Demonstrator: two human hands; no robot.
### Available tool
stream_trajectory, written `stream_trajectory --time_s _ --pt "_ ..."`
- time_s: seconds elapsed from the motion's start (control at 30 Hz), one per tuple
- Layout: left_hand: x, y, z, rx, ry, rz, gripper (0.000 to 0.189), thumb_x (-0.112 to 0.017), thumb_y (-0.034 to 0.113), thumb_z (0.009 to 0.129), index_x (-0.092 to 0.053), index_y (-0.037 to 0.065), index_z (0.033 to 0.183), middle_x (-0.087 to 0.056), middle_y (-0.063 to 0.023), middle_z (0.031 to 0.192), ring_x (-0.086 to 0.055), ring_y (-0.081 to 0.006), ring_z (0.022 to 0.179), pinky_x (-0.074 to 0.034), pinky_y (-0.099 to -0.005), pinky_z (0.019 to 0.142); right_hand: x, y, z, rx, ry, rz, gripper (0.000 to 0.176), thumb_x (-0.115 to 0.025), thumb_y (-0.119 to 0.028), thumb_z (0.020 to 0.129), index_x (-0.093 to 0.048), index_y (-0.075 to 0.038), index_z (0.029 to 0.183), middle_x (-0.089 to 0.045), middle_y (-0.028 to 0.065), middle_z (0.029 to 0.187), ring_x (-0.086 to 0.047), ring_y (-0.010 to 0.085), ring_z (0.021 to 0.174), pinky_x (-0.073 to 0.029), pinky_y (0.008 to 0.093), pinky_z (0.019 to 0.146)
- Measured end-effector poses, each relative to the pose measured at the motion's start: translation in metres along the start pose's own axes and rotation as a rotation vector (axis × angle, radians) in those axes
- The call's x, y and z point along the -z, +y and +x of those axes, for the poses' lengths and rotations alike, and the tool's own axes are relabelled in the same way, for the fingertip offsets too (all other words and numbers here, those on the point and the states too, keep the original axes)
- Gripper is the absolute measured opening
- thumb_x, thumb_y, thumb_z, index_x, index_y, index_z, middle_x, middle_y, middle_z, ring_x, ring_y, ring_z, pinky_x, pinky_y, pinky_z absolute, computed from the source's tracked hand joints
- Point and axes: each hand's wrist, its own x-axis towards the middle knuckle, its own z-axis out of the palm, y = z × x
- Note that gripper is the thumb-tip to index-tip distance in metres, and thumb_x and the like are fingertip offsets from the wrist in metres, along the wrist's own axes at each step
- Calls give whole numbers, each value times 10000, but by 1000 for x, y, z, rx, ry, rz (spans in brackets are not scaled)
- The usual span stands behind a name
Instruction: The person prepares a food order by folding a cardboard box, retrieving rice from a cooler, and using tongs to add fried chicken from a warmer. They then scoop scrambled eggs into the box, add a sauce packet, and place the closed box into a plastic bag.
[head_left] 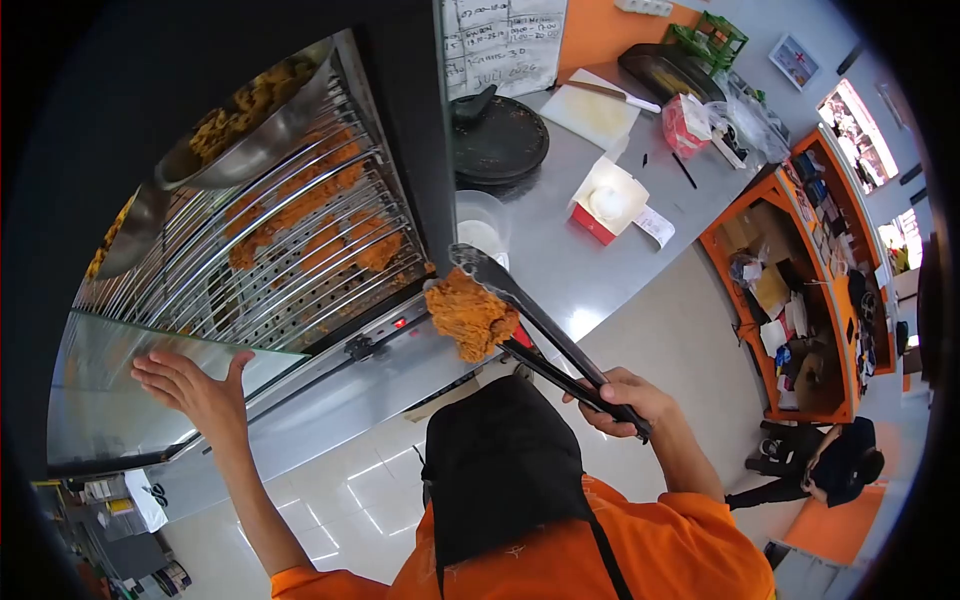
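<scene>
My right hand point(625, 403) is wrapped round the handle end of black tongs point(560, 345). Between the tongs' tips is a piece of fried chicken point(470, 315), held in front of the warmer's edge. My left hand point(195, 390), fingers spread, lies against the glass door point(120, 370) of the warming cabinet. Inside the cabinet, more fried pieces point(320, 240) show beneath a wire rack point(290, 190). Metal bowls point(250, 140) with fried food stand on the rack.
The steel counter point(540, 230) holds an open red and white box point(610, 200), a black round plate point(500, 140), and a cutting board point(595, 110) with a knife point(612, 93). Orange shelving point(835, 330) stands at the right. Another person point(845, 460) is at the lower right.
</scene>
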Motion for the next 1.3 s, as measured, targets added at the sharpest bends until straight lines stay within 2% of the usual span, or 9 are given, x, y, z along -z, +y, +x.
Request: stream_trajectory --time_s 0.2,0.47,0.67,0.83,0.97,1.1,1.17,1.23,1.3 --pt "3 50 13 5 -66 -85 1218 -796 377 698 73 15 1470 95 -299 1505 75 -494 1383 -136 -530 1132 33 3 -41 108 99 38 593 -670 -394 830 -548 106 1126 -472 35 592 -409 68 353 -301 201 298" --pt "7 147 43 -11 -23 -107 1222 -779 409 709 100 35 1472 135 -260 1515 96 -446 1398 -96 -503 1143 125 -55 -91 260 508 -122 540 -600 -372 895 -525 115 1117 -460 31 587 -409 66 352 -307 188 299" --pt "14 218 55 103 -36 -143 1258 -793 398 698 148 70 1466 122 -276 1511 64 -448 1396 -185 -507 1123 223 -141 -63 96 905 -515 380 -614 -349 896 -599 28 946 -448 -15 576 -400 54 370 -306 221 322" --pt "24 248 62 184 -48 -89 1246 -812 343 689 126 126 1481 117 -244 1523 17 -410 1406 -289 -497 1089 289 -185 -40 10 847 -626 418 -645 -375 854 -634 34 944 -467 11 579 -415 76 408 -351 254 376" --pt "41 268 63 287 -105 -173 1095 -759 294 777 52 136 1497 79 -214 1538 -91 -381 1409 -331 -476 1077 315 -212 -37 -30 794 -1036 484 -654 -411 822 -633 19 1044 -582 111 663 -555 194 541 -470 335 538" --pt "26 344 13 390 168 -352 542 -542 132 938 -298 -47 1388 -344 -213 1437 -382 -346 1315 -322 -433 1091 345 -210 -31 1 768 -1424 540 -647 -422 808 -594 -1 1141 -658 211 804 -647 356 798 -507 430 745" --pt "18 432 -21 588 -183 -620 473 -560 95 918 -374 -38 1333 -438 -179 1358 -464 -314 1229 -381 -418 1026 348 -207 -30 -67 801 -1478 562 -645 -428 802 -570 -14 1174 -656 238 871 -643 384 853 -509 449 751" --pt "0 508 -34 552 -579 -1261 428 -581 62 890 -447 39 1295 -532 -129 1217 -556 -237 1053 -466 -334 880 350 -207 -34 -75 811 -1448 549 -641 -438 803 -569 -13 1143 -652 236 860 -642 380 838 -508 461 736" --pt "-15 563 -27 613 -1043 -1467 542 -576 134 908 -331 32 1381 -552 -120 1160 -596 -173 935 -486 -280 770 343 -213 -42 -71 828 -1486 553 -632 -445 812 -550 -14 1149 -644 230 831 -641 379 818 -508 465 727"
